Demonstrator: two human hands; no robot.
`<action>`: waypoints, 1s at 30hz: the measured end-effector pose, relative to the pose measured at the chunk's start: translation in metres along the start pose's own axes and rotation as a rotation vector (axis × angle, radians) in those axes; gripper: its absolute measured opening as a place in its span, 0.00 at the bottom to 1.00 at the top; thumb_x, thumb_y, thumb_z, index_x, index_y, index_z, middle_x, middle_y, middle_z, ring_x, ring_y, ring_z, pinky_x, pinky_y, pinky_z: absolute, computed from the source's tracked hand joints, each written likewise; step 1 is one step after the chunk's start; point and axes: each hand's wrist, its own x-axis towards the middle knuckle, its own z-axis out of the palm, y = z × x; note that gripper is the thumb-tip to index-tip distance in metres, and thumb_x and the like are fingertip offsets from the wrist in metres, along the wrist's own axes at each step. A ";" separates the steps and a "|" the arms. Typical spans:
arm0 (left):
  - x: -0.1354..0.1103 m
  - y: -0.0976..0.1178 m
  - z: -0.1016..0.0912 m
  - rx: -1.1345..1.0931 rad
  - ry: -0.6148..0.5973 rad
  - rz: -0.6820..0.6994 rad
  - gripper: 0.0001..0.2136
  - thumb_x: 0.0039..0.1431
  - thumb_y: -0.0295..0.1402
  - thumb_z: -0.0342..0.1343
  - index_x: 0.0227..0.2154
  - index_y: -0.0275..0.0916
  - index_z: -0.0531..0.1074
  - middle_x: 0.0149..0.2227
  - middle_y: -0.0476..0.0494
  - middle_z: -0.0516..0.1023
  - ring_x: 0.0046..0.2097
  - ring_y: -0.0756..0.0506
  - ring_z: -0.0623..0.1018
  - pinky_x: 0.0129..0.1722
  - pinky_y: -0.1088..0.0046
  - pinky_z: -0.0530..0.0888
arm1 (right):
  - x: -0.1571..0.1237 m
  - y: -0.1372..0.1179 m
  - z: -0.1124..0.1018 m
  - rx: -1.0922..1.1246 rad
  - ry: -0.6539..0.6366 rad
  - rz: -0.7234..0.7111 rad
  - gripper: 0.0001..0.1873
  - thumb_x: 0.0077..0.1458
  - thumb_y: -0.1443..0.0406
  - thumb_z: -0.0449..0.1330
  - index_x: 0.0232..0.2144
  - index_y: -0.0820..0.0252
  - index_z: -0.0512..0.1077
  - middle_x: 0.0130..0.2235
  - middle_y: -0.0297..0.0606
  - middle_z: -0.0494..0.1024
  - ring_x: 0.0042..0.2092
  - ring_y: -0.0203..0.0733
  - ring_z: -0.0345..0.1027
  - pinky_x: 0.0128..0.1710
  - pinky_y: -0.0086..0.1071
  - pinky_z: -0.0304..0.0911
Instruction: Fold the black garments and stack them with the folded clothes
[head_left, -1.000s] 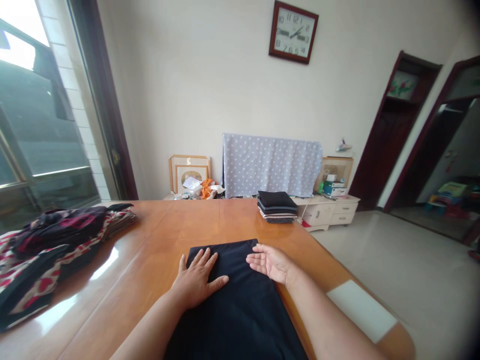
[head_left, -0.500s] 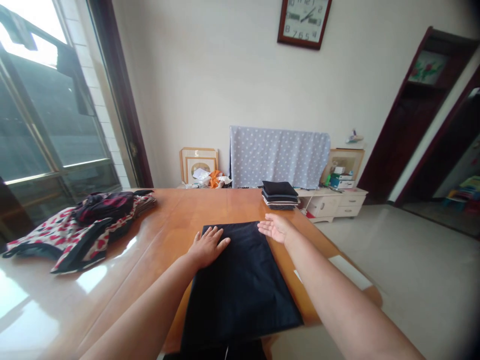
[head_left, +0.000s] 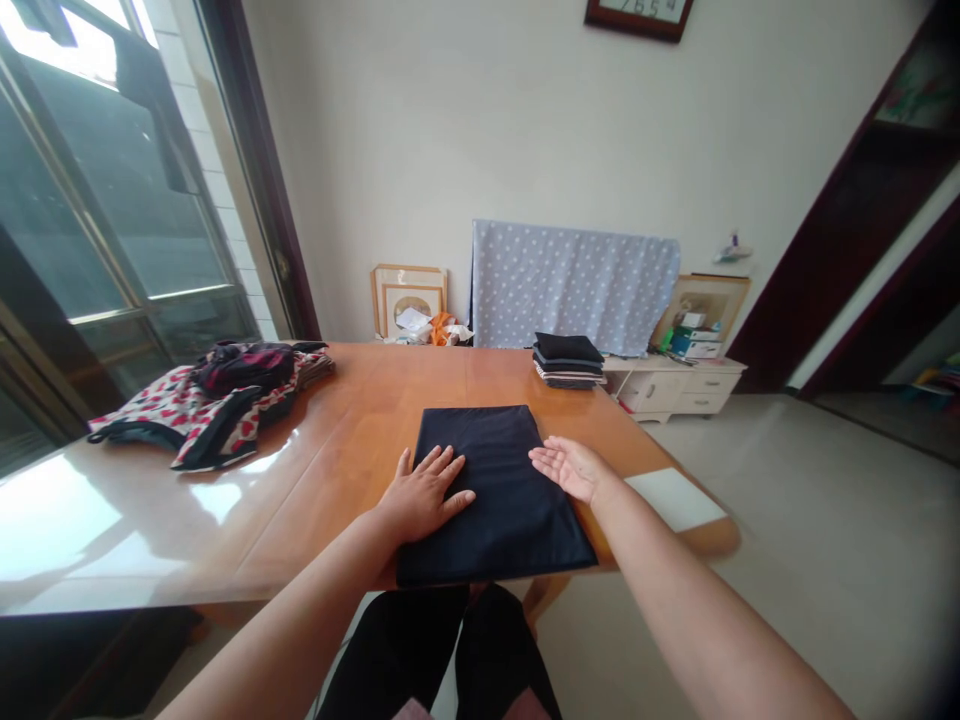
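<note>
A dark navy folded cloth [head_left: 495, 450] lies flat on the wooden table [head_left: 360, 420], reaching its near edge. My left hand [head_left: 425, 493] rests palm down on the cloth's left side, fingers spread. My right hand [head_left: 568, 467] hovers at the cloth's right edge, palm turned up, fingers stretched out, holding nothing.
A stack of folded dark clothes [head_left: 568, 360] sits at the table's far right. A heap of red-and-white patterned garments [head_left: 210, 398] lies at the left. A white sheet [head_left: 675, 499] lies near the right corner. A low cabinet [head_left: 675, 385] and a dotted cloth [head_left: 574, 283] stand behind.
Both hands have slid back toward me along the cloth. The view has pulled back and dipped, so the table's near edge and my legs now show.
</note>
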 end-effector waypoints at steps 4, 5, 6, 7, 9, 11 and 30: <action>-0.004 0.004 -0.002 0.013 0.041 0.008 0.35 0.64 0.60 0.34 0.67 0.47 0.57 0.71 0.41 0.51 0.71 0.34 0.50 0.66 0.40 0.39 | -0.012 0.000 0.002 -0.031 -0.028 -0.046 0.05 0.61 0.65 0.58 0.39 0.62 0.70 0.36 0.47 0.81 0.42 0.44 0.79 0.47 0.40 0.74; -0.006 0.005 -0.002 0.013 0.051 0.020 0.34 0.65 0.60 0.34 0.67 0.47 0.58 0.71 0.41 0.52 0.71 0.35 0.50 0.66 0.40 0.39 | -0.017 0.001 0.002 -0.054 -0.039 -0.062 0.06 0.60 0.65 0.59 0.39 0.62 0.71 0.36 0.46 0.81 0.42 0.44 0.79 0.48 0.41 0.74; -0.008 0.005 -0.002 0.011 0.056 0.031 0.34 0.65 0.59 0.35 0.66 0.47 0.58 0.71 0.41 0.53 0.71 0.35 0.51 0.66 0.40 0.40 | -0.021 0.003 0.003 -0.080 -0.047 -0.078 0.07 0.60 0.65 0.60 0.39 0.62 0.71 0.36 0.46 0.81 0.43 0.44 0.78 0.48 0.41 0.74; -0.010 0.005 -0.001 0.009 0.059 0.039 0.33 0.66 0.59 0.35 0.66 0.47 0.59 0.70 0.40 0.54 0.71 0.34 0.51 0.66 0.40 0.42 | -0.025 0.005 0.002 -0.105 -0.050 -0.093 0.07 0.59 0.65 0.61 0.39 0.62 0.71 0.36 0.45 0.81 0.43 0.44 0.78 0.48 0.41 0.73; -0.014 0.005 -0.001 0.003 0.073 0.047 0.32 0.66 0.58 0.37 0.65 0.46 0.61 0.70 0.39 0.56 0.70 0.33 0.53 0.66 0.40 0.43 | -0.035 0.008 0.002 -0.134 -0.044 -0.114 0.08 0.58 0.64 0.63 0.39 0.61 0.71 0.36 0.44 0.81 0.42 0.43 0.78 0.48 0.40 0.73; -0.018 0.007 -0.005 -0.009 0.110 0.058 0.31 0.67 0.56 0.39 0.64 0.45 0.62 0.68 0.38 0.60 0.69 0.33 0.56 0.66 0.41 0.46 | -0.046 0.007 0.001 -0.174 -0.043 -0.154 0.10 0.57 0.63 0.64 0.41 0.60 0.72 0.38 0.43 0.80 0.43 0.43 0.78 0.48 0.39 0.73; -0.064 0.050 -0.020 -0.180 0.153 0.250 0.11 0.68 0.37 0.48 0.41 0.44 0.76 0.38 0.44 0.72 0.42 0.45 0.73 0.42 0.70 0.71 | -0.138 0.024 -0.034 -1.497 0.194 -0.496 0.13 0.54 0.54 0.60 0.25 0.56 0.70 0.25 0.31 0.74 0.28 0.36 0.65 0.27 0.28 0.50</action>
